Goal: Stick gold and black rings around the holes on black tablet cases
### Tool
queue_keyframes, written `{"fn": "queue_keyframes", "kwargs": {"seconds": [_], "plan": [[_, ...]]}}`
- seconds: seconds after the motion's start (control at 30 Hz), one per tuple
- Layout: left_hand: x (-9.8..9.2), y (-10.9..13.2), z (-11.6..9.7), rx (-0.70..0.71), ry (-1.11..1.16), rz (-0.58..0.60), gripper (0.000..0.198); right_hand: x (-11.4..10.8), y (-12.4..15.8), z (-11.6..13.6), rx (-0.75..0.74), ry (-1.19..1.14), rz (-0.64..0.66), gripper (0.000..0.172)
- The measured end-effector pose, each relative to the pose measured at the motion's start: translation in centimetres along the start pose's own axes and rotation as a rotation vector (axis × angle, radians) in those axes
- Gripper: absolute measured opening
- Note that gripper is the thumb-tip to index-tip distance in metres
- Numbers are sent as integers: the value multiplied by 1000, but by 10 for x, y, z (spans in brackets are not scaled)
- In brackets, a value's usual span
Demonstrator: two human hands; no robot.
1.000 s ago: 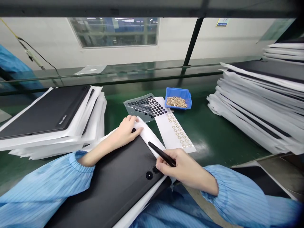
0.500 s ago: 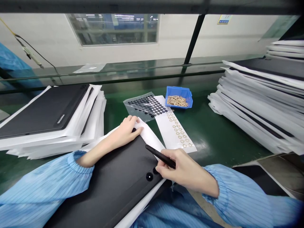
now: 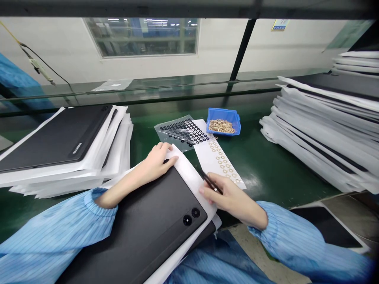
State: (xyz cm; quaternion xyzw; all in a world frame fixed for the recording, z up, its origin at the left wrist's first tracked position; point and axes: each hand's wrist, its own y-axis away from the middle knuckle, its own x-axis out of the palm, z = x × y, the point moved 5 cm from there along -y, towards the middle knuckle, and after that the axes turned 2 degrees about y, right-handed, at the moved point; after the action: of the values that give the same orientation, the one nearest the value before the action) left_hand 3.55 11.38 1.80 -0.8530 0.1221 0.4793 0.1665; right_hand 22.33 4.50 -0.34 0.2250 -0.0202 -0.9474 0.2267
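A black tablet (image 3: 142,213) lies back up and tilted on white foam sheeting, between the table edge and my lap. Two round camera lenses (image 3: 191,216) sit near its right corner. My left hand (image 3: 158,159) grips its far corner, thumb on the back and fingers over the edge. Just off the tablet's right edge, my right hand (image 3: 226,195) is closed on slim black tweezers (image 3: 212,184), partly hidden by the fingers and blurred. Beyond lie a sheet of black rings (image 3: 195,132) under clear film and a white strip with gold rings (image 3: 220,157).
A blue bin (image 3: 223,114) holds many loose gold rings. Stacked tablets in white sleeves stand at left (image 3: 62,134) and in a taller pile at right (image 3: 319,126). Another tablet (image 3: 325,227) lies low at right. A blue sleeve of another person shows at far left.
My right hand has moved away from the lenses, up and right past the tablet's edge, turning the tweezers. Both lenses now show uncovered. My left hand has stayed in place.
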Motion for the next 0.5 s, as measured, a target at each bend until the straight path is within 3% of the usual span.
{"fn": "queue_keyframes", "kwargs": {"seconds": [0.07, 0.23, 0.33, 0.5], "plan": [[-4, -1, 1, -17, -7, -43, 32, -6, -3, -6, 6, 15, -62, 23], [-16, -2, 4, -74, -27, -156, 31, -10, -7, -8, -21, 138, -44, 26], [-22, -2, 0, -36, -28, -194, 20, -12, -8, -6, -21, 187, -52, 26], [-35, 2, -13, 41, 0, -265, 21, -19, -11, -5, -47, 220, -97, 25]]}}
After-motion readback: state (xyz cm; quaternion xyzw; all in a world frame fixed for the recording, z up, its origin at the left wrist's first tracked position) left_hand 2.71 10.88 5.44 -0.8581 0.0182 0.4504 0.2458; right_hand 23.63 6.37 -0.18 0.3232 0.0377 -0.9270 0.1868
